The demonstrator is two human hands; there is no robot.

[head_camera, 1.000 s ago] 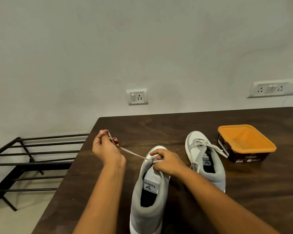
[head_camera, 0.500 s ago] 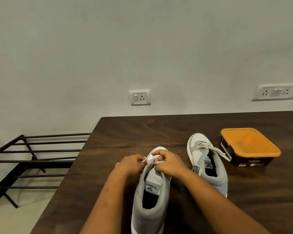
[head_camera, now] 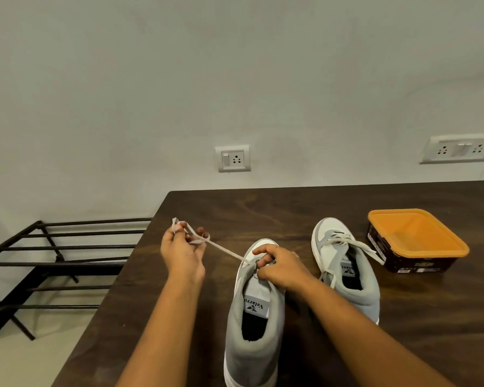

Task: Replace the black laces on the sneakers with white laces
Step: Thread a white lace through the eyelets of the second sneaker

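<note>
Left hand [head_camera: 183,255] has its fingers curled round the white lace [head_camera: 227,251], pulling it taut out to the left of the near sneaker [head_camera: 254,331] on the table [head_camera: 263,208]. Right hand [head_camera: 280,266] pinches the lace at the upper eyelets, looks like. The lace should be light, limp and a bit slippery, so grip near the tip to thread it. Far sneaker [head_camera: 347,269] is already laced white

Home room, dark wooden table [head_camera: 291,208], metal shoe rack [head_camera: 53,261], wall sockets [head_camera: 233,158], plain painted wall [head_camera: 235,65]
</note>
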